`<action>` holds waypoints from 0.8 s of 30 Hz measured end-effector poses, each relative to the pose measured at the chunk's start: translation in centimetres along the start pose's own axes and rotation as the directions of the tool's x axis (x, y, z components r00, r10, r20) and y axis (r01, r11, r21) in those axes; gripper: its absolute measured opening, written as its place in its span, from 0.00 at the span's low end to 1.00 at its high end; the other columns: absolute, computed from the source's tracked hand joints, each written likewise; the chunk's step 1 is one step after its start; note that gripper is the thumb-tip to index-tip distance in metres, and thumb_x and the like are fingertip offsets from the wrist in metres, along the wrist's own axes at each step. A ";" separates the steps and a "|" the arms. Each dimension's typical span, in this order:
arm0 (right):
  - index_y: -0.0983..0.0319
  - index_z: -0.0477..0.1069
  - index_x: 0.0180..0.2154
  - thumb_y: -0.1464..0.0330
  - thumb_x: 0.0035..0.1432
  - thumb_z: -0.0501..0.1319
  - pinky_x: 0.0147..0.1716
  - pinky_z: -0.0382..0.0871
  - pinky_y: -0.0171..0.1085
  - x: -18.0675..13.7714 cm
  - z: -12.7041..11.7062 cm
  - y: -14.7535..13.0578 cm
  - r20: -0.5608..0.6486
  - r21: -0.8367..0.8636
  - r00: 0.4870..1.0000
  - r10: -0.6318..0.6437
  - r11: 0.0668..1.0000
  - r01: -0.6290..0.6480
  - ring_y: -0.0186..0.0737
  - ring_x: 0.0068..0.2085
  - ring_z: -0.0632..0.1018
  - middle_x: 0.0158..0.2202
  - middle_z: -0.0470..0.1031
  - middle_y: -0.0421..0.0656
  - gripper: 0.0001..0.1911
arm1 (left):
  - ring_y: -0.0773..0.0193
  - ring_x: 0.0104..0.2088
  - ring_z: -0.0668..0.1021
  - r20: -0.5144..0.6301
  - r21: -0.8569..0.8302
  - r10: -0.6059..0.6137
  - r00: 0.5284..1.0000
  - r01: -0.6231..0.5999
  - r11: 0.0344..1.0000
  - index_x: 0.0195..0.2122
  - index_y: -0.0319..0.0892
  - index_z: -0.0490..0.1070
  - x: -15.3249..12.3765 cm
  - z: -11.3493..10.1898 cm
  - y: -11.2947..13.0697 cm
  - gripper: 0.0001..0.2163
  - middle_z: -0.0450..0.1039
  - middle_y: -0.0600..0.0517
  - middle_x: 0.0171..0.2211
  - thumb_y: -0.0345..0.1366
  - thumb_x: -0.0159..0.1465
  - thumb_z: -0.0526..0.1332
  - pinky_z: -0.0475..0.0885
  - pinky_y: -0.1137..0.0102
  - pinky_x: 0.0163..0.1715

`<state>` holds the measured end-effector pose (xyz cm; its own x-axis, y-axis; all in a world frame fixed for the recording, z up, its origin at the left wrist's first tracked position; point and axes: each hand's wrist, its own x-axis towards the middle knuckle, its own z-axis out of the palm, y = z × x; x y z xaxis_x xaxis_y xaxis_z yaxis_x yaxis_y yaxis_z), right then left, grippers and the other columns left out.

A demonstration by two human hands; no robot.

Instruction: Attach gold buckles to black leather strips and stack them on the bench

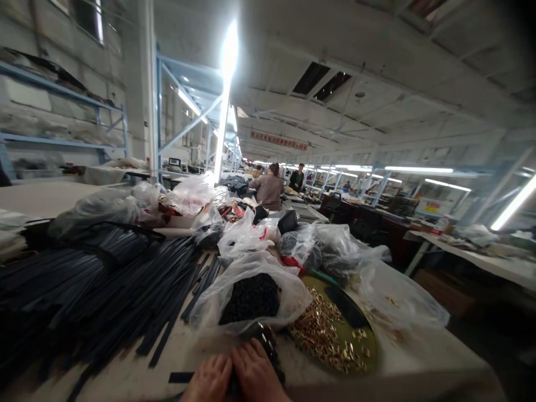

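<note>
My left hand (pixel 210 378) and my right hand (pixel 256 369) are side by side at the table's front edge, fingers bent and close together. The end of a black strap (pixel 180 378) sticks out to the left from under my left hand, which is closed on it. Something dark shows between the hands, and whatever my right fingers grip is hidden. Just beyond them, an open clear plastic bag (pixel 203 304) holds small black pieces (pixel 251 298). A dark, shiny heap (pixel 270 343) lies beside my right hand.
Many long black straps (pixel 113 301) cover the table's left side. To the right stands a round olive tray (pixel 371 340) with small gold-coloured metal buckles (pixel 322 329). Plastic bags (pixel 247 237) are piled behind. Two people (pixel 270 187) are farther off, near blue racks (pixel 159 111).
</note>
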<state>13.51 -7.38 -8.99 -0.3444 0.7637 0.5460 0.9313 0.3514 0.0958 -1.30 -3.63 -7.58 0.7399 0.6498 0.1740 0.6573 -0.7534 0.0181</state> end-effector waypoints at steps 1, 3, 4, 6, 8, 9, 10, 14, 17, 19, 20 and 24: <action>0.66 0.65 0.46 0.67 0.51 0.59 0.47 0.64 0.46 0.1 -1.6 -0.6 0.093 0.040 0.994 0.050 0.998 -0.054 0.45 0.39 0.76 0.36 0.77 0.47 0.20 | 0.58 0.41 0.73 0.056 0.028 -0.026 0.998 0.024 0.999 0.49 0.39 0.67 -0.3 -1.4 0.4 0.22 0.72 0.44 0.42 0.19 0.55 0.47 0.68 0.66 0.41; 0.66 0.61 0.50 0.62 0.44 0.63 0.50 0.59 0.49 -0.1 -5.8 -2.0 0.246 0.124 0.962 0.122 0.980 -0.156 0.46 0.41 0.74 0.38 0.76 0.47 0.31 | 0.61 0.36 0.74 0.164 0.041 0.016 0.986 -0.023 0.999 0.44 0.37 0.69 -1.0 -4.4 1.5 0.19 0.72 0.45 0.37 0.19 0.57 0.46 0.69 0.69 0.37; 0.66 0.61 0.49 0.58 0.40 0.65 0.51 0.57 0.51 -0.2 -7.9 -2.5 0.302 0.160 0.938 0.172 0.960 -0.228 0.48 0.42 0.74 0.40 0.75 0.48 0.35 | 0.61 0.36 0.74 0.183 0.039 0.085 0.979 -0.094 0.995 0.43 0.37 0.69 -1.2 -5.9 2.3 0.17 0.71 0.45 0.37 0.20 0.58 0.46 0.69 0.69 0.36; 0.66 0.64 0.45 0.57 0.40 0.64 0.50 0.57 0.52 -1.1 -11.7 -2.8 0.383 0.213 0.886 0.260 0.909 -0.359 0.48 0.41 0.74 0.39 0.75 0.48 0.31 | 0.59 0.35 0.73 0.240 0.070 0.229 0.944 -0.252 0.965 0.39 0.35 0.69 -1.0 -8.6 4.1 0.14 0.69 0.44 0.35 0.21 0.57 0.48 0.68 0.68 0.33; 0.66 0.66 0.41 0.61 0.44 0.63 0.46 0.60 0.48 -2.8 -14.5 -2.1 0.443 0.240 0.834 0.330 0.852 -0.465 0.45 0.40 0.74 0.38 0.75 0.46 0.22 | 0.58 0.35 0.72 0.206 0.051 0.444 0.872 -0.463 0.885 0.39 0.36 0.67 -0.1 -10.5 6.7 0.12 0.67 0.45 0.34 0.22 0.59 0.47 0.68 0.66 0.33; 0.66 0.67 0.39 0.63 0.43 0.63 0.43 0.63 0.44 -4.1 -15.8 -1.7 0.480 0.267 0.802 0.356 0.812 -0.520 0.43 0.38 0.75 0.36 0.75 0.44 0.21 | 0.57 0.35 0.71 0.181 0.039 0.522 0.833 -0.537 0.843 0.39 0.36 0.67 0.4 -11.1 8.3 0.12 0.66 0.45 0.34 0.23 0.60 0.47 0.68 0.65 0.33; 0.67 0.68 0.38 0.64 0.41 0.64 0.37 0.66 0.39 -5.7 -17.0 -1.3 0.514 0.293 0.757 0.404 0.746 -0.597 0.40 0.34 0.75 0.33 0.75 0.41 0.20 | 0.58 0.35 0.71 0.156 0.017 0.607 0.779 -0.617 0.787 0.38 0.36 0.66 0.9 -11.7 10.1 0.10 0.65 0.46 0.34 0.24 0.61 0.47 0.67 0.65 0.34; 0.65 0.69 0.36 0.71 0.44 0.60 0.28 0.63 0.27 -14.1 -23.1 -0.8 0.551 0.300 0.613 0.566 0.551 -0.779 0.30 0.30 0.74 0.31 0.75 0.34 0.13 | 0.61 0.35 0.70 0.010 -0.060 0.867 0.499 -0.865 0.498 0.40 0.38 0.65 1.8 -12.7 18.2 0.09 0.64 0.49 0.34 0.29 0.64 0.47 0.66 0.66 0.34; 0.65 0.70 0.37 0.76 0.43 0.59 0.27 0.62 0.27 -22.3 -27.1 -0.8 0.463 0.005 0.425 0.778 0.478 -0.879 0.31 0.30 0.74 0.31 0.76 0.37 0.14 | 0.62 0.39 0.70 -0.120 -0.101 0.916 0.382 -0.923 0.372 0.49 0.39 0.60 2.3 -12.5 23.1 0.13 0.65 0.47 0.42 0.29 0.65 0.46 0.65 0.67 0.39; 0.64 0.69 0.36 0.77 0.44 0.58 0.27 0.61 0.29 -27.7 -28.6 -1.1 0.412 -0.172 0.229 0.882 0.322 -0.931 0.34 0.30 0.74 0.29 0.75 0.40 0.12 | 0.59 0.47 0.67 -0.210 -0.122 0.906 0.368 -0.929 0.349 0.55 0.40 0.54 2.4 -11.9 24.5 0.17 0.61 0.46 0.51 0.31 0.65 0.47 0.61 0.63 0.48; 0.64 0.69 0.34 0.77 0.45 0.58 0.27 0.60 0.30 -30.1 -28.9 -1.4 0.358 -0.248 0.122 0.926 0.220 -0.943 0.35 0.29 0.74 0.28 0.74 0.41 0.11 | 0.58 0.51 0.64 -0.239 -0.133 0.898 0.370 -0.928 0.347 0.57 0.40 0.52 2.4 -11.5 24.5 0.18 0.57 0.45 0.55 0.32 0.65 0.47 0.58 0.62 0.51; 0.69 0.69 0.33 0.78 0.50 0.52 0.26 0.60 0.32 -36.8 -28.2 -3.3 0.316 -0.303 -0.005 0.949 0.096 -0.948 0.37 0.28 0.74 0.26 0.73 0.49 0.09 | 0.59 0.52 0.64 -0.159 -0.179 0.917 0.365 -0.924 0.337 0.56 0.39 0.54 1.6 -9.3 21.5 0.17 0.60 0.46 0.54 0.30 0.65 0.48 0.54 0.61 0.55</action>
